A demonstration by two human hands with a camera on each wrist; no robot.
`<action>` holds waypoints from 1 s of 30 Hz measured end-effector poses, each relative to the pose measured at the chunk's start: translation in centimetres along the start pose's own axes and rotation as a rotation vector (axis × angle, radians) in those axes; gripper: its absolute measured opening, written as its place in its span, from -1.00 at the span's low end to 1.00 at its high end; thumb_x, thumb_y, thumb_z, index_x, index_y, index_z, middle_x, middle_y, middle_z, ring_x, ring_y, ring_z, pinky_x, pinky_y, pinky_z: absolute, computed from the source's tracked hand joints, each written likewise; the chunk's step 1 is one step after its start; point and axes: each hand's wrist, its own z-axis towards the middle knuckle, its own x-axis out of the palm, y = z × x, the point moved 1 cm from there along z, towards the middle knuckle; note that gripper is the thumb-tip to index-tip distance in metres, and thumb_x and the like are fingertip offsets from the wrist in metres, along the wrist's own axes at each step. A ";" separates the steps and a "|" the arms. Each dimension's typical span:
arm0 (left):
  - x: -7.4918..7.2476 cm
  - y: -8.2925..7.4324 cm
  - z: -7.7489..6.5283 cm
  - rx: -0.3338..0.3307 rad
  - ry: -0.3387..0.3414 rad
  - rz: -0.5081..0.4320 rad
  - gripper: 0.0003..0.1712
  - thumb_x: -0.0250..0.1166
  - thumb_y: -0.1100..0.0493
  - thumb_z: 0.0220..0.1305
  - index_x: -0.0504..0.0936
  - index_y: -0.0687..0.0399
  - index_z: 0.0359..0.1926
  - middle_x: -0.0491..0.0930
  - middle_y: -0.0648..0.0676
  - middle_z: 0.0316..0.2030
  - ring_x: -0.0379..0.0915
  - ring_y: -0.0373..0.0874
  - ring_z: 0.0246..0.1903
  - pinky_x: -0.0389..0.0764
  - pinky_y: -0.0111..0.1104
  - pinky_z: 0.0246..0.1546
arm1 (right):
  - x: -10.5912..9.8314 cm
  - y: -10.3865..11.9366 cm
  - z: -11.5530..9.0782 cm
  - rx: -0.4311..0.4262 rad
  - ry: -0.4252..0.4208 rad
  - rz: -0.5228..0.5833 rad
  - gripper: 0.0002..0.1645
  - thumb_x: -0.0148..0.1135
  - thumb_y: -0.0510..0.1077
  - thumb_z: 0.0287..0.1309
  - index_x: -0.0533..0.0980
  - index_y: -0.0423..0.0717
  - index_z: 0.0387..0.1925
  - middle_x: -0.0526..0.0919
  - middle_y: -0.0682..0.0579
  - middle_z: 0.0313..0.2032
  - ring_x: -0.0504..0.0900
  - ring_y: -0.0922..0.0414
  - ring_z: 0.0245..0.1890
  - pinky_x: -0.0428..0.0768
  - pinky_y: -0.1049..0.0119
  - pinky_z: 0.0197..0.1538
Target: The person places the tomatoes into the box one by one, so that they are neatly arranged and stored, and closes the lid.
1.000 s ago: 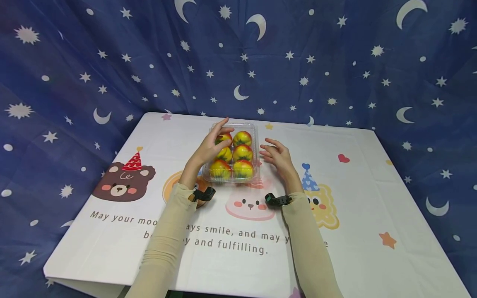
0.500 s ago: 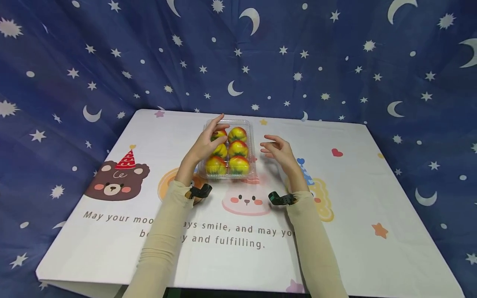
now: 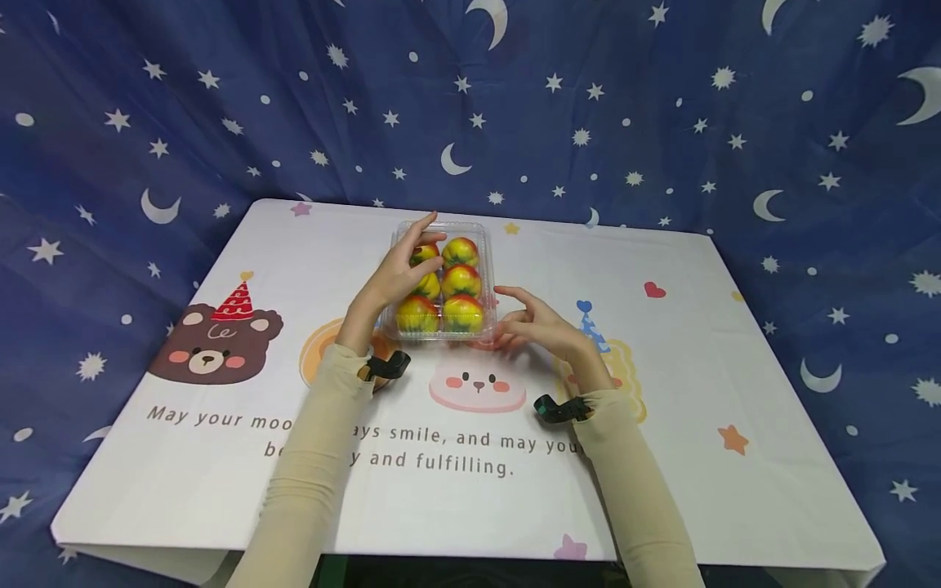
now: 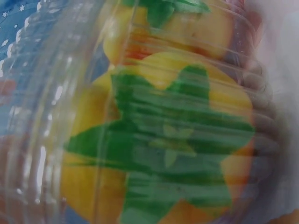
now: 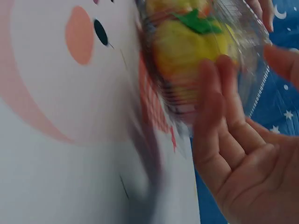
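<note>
A clear ribbed plastic fruit box (image 3: 470, 229) lies toward the far side of the table, filled with several yellow-and-red persimmons (image 3: 461, 281). The left wrist view shows one persimmon (image 4: 182, 140) close through the plastic, its green leafy top facing the camera. My left hand (image 3: 393, 273) lies over the left side of the box, fingers extended and thumb apart, covering part of the fruit. Beside the near right corner is my right hand (image 3: 542, 325), index finger stretched out and the others lightly bent. In the right wrist view its fingertips overlap the box wall (image 5: 182, 100).
The table (image 3: 735, 343) wears a white cloth printed with cartoon faces, text and stars. Behind it hangs a blue curtain (image 3: 544, 106) with moons and stars. Black wrist cameras, such as the left one (image 3: 390, 365), sit below each hand.
My right hand has come nearer and lower, from right of the box to its near right corner. My left hand keeps its place over the box. The head view has shifted slightly.
</note>
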 end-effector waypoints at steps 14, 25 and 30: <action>-0.1 -0.1 -0.1 0.010 0.023 0.012 -0.13 0.17 0.25 0.38 -0.08 0.07 0.57 0.33 0.31 0.34 0.16 0.23 0.36 0.10 0.13 0.36 | 1.2 -0.4 0.8 -0.020 -0.066 0.049 0.03 0.16 -0.40 0.18 -0.10 0.01 0.56 0.68 -0.02 -0.43 0.62 0.06 -0.41 0.57 0.23 -0.27; 0.1 0.1 -0.3 -0.005 0.016 0.022 -0.16 0.17 0.17 0.39 -0.03 -0.04 0.57 0.35 0.24 0.34 0.18 0.16 0.35 0.13 0.11 0.35 | 1.8 -0.6 1.0 -0.009 -0.053 0.111 0.14 0.25 -0.42 0.17 -0.16 0.10 0.57 0.67 -0.03 -0.50 0.56 0.08 -0.48 0.56 0.22 -0.27; 0.0 -0.1 -0.2 -0.013 0.015 0.026 -0.15 0.17 0.16 0.38 -0.03 -0.05 0.57 0.36 0.21 0.33 0.19 0.14 0.35 0.15 0.09 0.35 | 1.9 -0.6 1.2 -0.029 -0.050 0.136 0.16 0.23 -0.47 0.15 -0.19 0.08 0.57 0.66 0.00 -0.52 0.55 0.11 -0.49 0.53 0.25 -0.27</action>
